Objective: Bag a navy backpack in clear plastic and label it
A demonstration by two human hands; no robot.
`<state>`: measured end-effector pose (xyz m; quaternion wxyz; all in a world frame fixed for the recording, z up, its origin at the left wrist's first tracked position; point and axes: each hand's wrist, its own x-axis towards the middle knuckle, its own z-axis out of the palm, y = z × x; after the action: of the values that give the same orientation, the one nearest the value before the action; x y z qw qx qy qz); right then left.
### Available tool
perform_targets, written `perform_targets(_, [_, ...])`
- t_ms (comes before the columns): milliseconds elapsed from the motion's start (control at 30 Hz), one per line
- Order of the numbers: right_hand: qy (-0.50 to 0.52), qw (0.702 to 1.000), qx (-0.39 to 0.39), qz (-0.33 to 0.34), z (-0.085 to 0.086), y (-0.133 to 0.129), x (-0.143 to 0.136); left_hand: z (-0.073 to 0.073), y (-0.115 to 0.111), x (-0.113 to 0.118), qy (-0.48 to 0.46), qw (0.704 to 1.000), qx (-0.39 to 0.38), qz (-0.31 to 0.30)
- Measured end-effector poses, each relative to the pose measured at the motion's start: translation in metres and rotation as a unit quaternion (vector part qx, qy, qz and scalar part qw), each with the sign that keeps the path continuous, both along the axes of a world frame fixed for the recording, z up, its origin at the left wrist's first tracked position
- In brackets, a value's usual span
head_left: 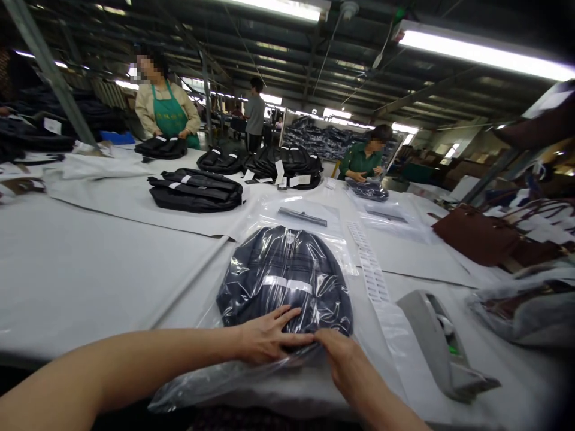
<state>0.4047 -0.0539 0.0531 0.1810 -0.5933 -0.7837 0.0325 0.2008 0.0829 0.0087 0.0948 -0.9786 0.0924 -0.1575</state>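
A dark backpack [287, 275] lies inside a clear plastic bag [202, 383] near the table's front edge. My left hand [269, 335] rests on the plastic over the backpack's lower part, its fingers spread. Close to its fingertips, my right hand [336, 347] has its fingers together at the backpack's lower edge, pinching the plastic there. Loose plastic spreads toward the front left, over the table edge.
A tape dispenser [442, 347] stands at the right beside a label sheet [368, 263]. Black bags [195, 190] lie farther back, brown bags [480, 233] at the right. A person in a green apron [171, 114] and another in green [362, 158] work across the white table [90, 269].
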Motion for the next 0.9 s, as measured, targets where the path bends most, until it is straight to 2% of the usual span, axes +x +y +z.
perform_targets(100, [-0.003,0.997,0.062,0.045,-0.005,-0.024,-0.003,-0.003,0.001,0.000,0.010,1.000,-0.004,-0.006])
perform_targets(167, [0.068,0.994,0.082,-0.008,-0.001,-0.025,-0.008,-0.004,0.001,-0.001,0.012,1.000,-0.009,-0.017])
perform_targets(233, [0.185,0.975,0.090,-0.080,0.006,-0.010,-0.016,-0.003,0.001,0.000,0.002,1.000,-0.014,-0.023])
perform_targets(267, [0.239,0.963,0.080,-0.095,0.008,0.002,-0.020,-0.003,0.001,0.000,-0.002,1.000,-0.016,-0.021])
perform_targets(367, [0.338,0.940,0.015,-0.037,0.001,0.043,-0.033,-0.001,-0.001,0.000,-0.009,1.000,-0.022,-0.015])
perform_targets(433, [0.366,0.930,-0.025,-0.011,-0.013,0.061,-0.038,-0.002,-0.002,0.001,-0.016,0.999,-0.024,-0.017])
perform_targets(500, [0.385,0.921,-0.047,-0.021,-0.029,0.069,-0.037,-0.004,-0.003,0.001,-0.028,0.999,-0.023,-0.017])
perform_targets(633, [0.384,0.921,-0.052,-0.041,-0.044,0.068,-0.032,-0.003,-0.008,-0.006,-0.038,0.999,-0.036,-0.004])
perform_targets(733, [0.327,0.943,-0.050,-0.024,-0.047,0.068,-0.031,0.006,-0.009,-0.021,-0.027,0.995,-0.098,-0.025])
perform_targets(800, [0.266,0.963,-0.036,-0.014,-0.049,0.069,-0.034,0.013,-0.005,-0.032,-0.053,0.987,-0.149,-0.013])
perform_targets(900, [0.189,0.982,-0.008,-0.010,-0.053,0.069,-0.040,0.012,0.005,-0.047,-0.084,0.981,-0.173,0.001])
